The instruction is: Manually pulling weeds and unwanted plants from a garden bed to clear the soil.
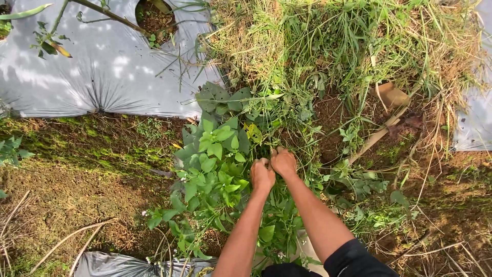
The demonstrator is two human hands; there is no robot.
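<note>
A leafy green weed (212,169) with broad leaves grows out of the soil in the middle of the view. My left hand (262,175) is curled shut among its stems on the right side of the plant. Right beside it, touching it, my right hand (283,161) has its fingers bent down into the same clump of stems and thin grass (287,128). What exactly each hand grips is hidden by the fingers and leaves. Both bare forearms reach up from the bottom edge, the right one in a dark sleeve.
Silver plastic mulch sheet (102,72) covers the bed at the top left, with a planting hole (155,18) in it. More sheet lies at the right edge (474,123) and bottom (118,264). Dry cut grass (348,46) is piled above; mossy bare soil (77,174) is on the left.
</note>
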